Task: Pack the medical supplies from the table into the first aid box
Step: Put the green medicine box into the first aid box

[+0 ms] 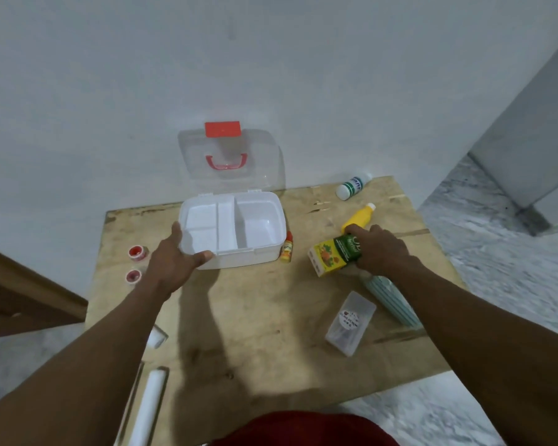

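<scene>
The white first aid box [264, 251] stands open on the wooden table [255, 317], its clear lid [231, 156] with red handle leaning back against the wall. Its compartments hold nothing. My left hand [174, 262] grips the box's front left corner. My right hand [380, 249] is closed on a yellow and green carton [334, 254] to the right of the box. A small orange dropper bottle [286, 247] stands against the box's right side. A yellow bottle [360, 215] lies just behind my right hand.
A white bottle with green label [353, 185] lies at the back right. A clear plastic case [350, 323] and a pack of teal masks [392, 300] lie front right. Two red tape rolls [136, 263] sit left; white rolls [149, 403] lie near the front left edge.
</scene>
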`<move>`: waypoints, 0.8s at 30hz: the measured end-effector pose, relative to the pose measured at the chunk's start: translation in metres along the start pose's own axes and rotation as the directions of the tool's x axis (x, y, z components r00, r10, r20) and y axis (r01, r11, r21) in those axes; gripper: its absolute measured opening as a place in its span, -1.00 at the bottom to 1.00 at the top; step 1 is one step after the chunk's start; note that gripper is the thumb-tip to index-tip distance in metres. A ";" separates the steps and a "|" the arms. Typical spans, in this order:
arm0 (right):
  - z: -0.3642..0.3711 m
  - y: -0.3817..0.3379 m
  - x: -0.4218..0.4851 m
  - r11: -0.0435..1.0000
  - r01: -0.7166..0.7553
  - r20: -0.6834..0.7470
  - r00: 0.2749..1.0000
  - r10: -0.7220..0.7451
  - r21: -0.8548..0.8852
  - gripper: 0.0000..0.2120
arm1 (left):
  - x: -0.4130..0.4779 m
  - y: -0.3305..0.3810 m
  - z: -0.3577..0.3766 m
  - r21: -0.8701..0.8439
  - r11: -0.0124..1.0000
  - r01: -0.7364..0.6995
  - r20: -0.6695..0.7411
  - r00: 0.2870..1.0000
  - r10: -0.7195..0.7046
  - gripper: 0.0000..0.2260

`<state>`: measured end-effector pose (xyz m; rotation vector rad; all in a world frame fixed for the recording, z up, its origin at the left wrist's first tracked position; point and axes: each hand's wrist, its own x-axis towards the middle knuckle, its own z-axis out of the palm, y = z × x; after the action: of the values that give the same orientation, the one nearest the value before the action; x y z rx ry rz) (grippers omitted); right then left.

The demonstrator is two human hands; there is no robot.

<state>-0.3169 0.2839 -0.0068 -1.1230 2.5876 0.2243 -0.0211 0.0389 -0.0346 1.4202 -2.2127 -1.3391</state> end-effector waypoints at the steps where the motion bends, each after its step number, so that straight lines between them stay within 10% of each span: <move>1: -0.004 -0.001 -0.002 1.000 0.000 -0.031 1.000 0.000 0.021 -0.39 | 0.001 0.000 -0.001 0.009 1.000 -0.003 0.007 1.000 0.003 -0.07; 12: -0.052 -0.046 -0.024 0.968 -0.027 -0.180 0.981 0.074 0.250 -0.33 | 0.002 -0.003 -0.002 -0.046 0.984 -0.173 0.054 0.983 0.176 -0.09; 24: -0.092 -0.127 0.008 0.992 0.115 -0.177 0.979 -0.105 0.050 -0.37 | 0.014 -0.006 0.001 -0.211 0.920 -0.330 -0.031 0.943 0.332 -0.10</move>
<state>-0.2493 0.1683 0.0746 -1.3128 2.6507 0.0244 -0.0253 0.0271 -0.0441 0.9184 -2.1150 -1.4052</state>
